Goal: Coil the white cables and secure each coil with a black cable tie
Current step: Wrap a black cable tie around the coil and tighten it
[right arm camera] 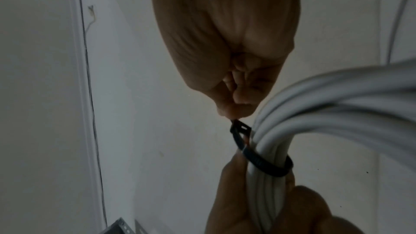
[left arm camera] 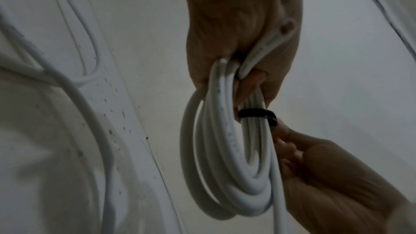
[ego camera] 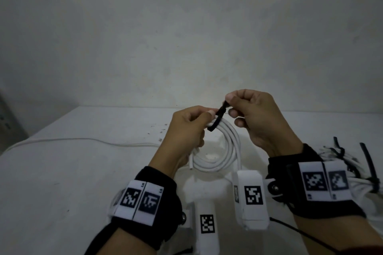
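While gripping white cable coil (ego camera: 219, 147) in left hand (ego camera: 187, 130) above tabletop (ego camera: 83, 172), I'm pinching black cable tie (ego camera: 218, 115) with right hand (ego camera: 259, 118).

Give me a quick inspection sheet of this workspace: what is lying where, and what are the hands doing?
Surface: white table, with dark specks near its far middle.
Job's things: white coil held above the table; black tie looped round its strands, not yet pulled snug.
Clutter: pile of tied coils at the right edge, black tie tails sticking up.
Grippers: left hand grips the coil beside the tie; right hand pinches the tie's end in its fingers.
Cables: one loose white cable running across the table from the left; a thin black wire by the right wrist.
Surroundings: bare pale wall; dim light.
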